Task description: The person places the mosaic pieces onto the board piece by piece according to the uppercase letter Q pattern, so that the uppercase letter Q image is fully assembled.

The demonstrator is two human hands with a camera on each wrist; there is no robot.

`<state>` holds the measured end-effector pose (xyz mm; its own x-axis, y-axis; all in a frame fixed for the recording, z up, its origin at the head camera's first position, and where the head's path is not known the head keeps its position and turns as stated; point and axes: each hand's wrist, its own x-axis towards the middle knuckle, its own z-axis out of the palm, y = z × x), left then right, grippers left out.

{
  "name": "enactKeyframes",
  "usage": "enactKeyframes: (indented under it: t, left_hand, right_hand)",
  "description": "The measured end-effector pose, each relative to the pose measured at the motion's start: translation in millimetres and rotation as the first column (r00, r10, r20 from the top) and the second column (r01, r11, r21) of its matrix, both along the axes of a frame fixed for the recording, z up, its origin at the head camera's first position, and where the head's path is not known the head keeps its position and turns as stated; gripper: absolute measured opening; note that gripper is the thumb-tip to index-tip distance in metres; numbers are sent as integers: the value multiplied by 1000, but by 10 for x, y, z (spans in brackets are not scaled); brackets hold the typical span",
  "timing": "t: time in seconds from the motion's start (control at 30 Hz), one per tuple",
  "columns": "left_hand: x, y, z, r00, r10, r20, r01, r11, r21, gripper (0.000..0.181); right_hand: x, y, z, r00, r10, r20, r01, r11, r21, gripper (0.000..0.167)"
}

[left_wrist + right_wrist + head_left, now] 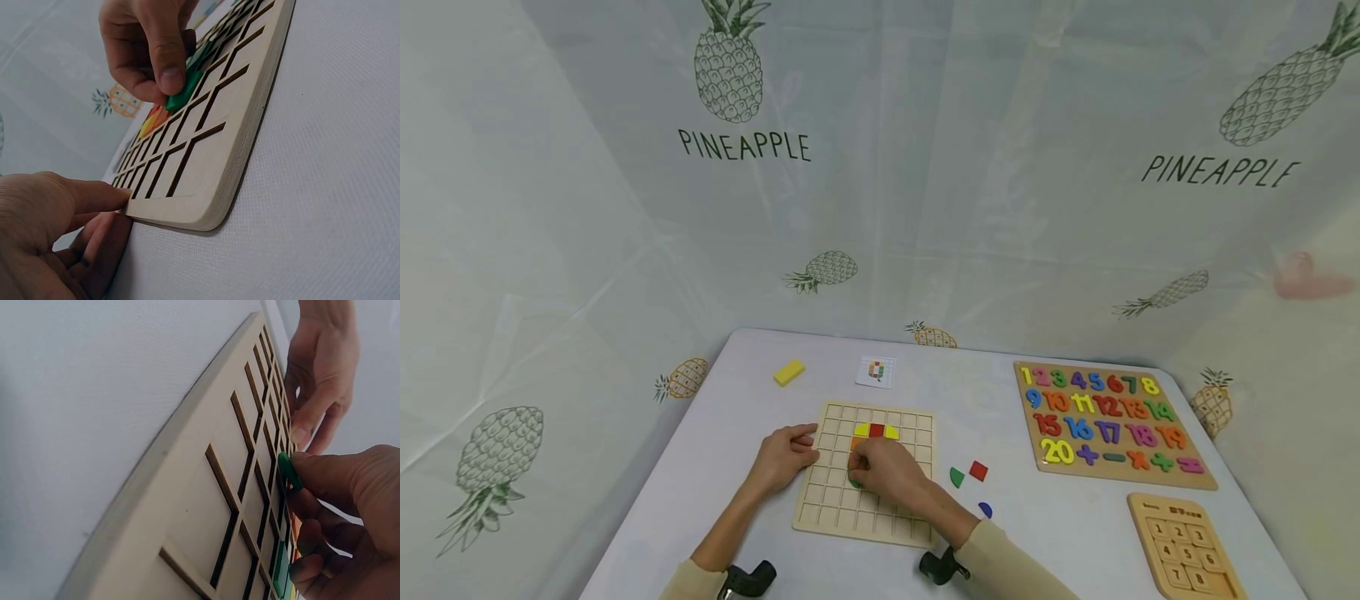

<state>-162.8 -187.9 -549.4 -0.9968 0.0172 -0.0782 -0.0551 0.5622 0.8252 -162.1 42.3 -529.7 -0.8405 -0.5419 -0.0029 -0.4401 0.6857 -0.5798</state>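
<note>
A white-covered bench (1052,533) stands before a pale curtain (925,208) printed with pineapples. Left to right in the head view, a yellow block (789,372) lies at the upper left of the bench, and below it the left hand (784,458) has its grip on the left edge of a pale wooden grid board (829,500), near the lower centre of the frame. Just beyond the board lies a small picture card (876,372); on the board itself a red piece (877,430) sits between two yellow ones. The right hand (887,471) reaches over the board and mostly hides what it holds. The left wrist view, with the left hand's digits at the board's edge at lower left, shows a green piece (184,92) under the right thumb near the top. The right wrist view makes that grip plain: thumb and finger pinch the green piece at right of centre, tilted above the grid, while another green tile (281,572) lies on the board at bottom right. Back in the head view, right of the board lie a green wedge (957,477), a red square (978,471) and a blue piece (985,509); at far right, a colourful number board (1120,457) lies above a smaller wooden number tray (1138,521).
</note>
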Motion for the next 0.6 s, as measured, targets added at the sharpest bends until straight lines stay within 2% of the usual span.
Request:
enactKeyframes:
  t: [0.33,0.6]
  left_hand:
    - [0,-2,-27,1000,2,-2,-2,1000,0,51]
    - [-5,-4,-39,1000,2,-9,-2,1000,-11,51]
  right_hand:
    - [19,-3,-38,999,9,-47,-8,999,36,9]
    - [17,2,-23,999,-1,-37,2,999,34,8]
